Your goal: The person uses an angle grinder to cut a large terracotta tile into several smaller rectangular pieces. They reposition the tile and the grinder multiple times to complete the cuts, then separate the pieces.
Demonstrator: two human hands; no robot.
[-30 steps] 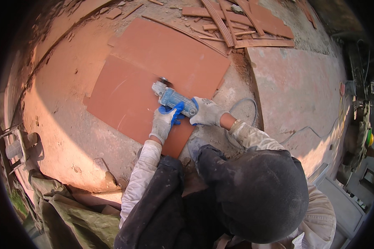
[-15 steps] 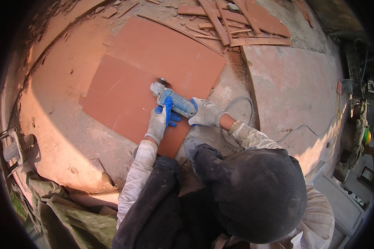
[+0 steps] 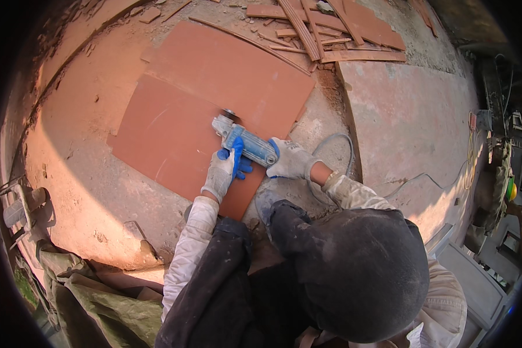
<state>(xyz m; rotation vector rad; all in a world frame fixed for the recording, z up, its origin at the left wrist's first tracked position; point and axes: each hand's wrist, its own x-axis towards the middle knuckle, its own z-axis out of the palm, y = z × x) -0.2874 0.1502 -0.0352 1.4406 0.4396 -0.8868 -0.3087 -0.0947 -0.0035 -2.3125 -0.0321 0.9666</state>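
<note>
A blue and grey angle grinder (image 3: pixel 243 142) lies across reddish-brown boards (image 3: pixel 162 139), its blurred dark disc (image 3: pixel 229 114) over the surface near their middle. My left hand (image 3: pixel 226 168), in a grey glove with blue palm, is closed on the grinder's body from the lower left. My right hand (image 3: pixel 290 159), gloved alike, grips the rear end of the grinder. A grey cord (image 3: pixel 349 149) loops on the concrete to the right of my right hand. The boards lie overlapping on the dusty ground, with pale scratch marks on them.
Broken boards and strips (image 3: pixel 325 35) are heaped at the top. A concrete slab (image 3: pixel 406 116) lies to the right. A metal object (image 3: pixel 20 209) and an olive tarpaulin (image 3: pixel 93 290) are at the left. Grey panels and clutter (image 3: pixel 475 267) line the right edge.
The view has shifted slightly, so the boards appear a little higher and further left than a second ago. Both hands stay on the grinder, which has barely moved over the boards.
</note>
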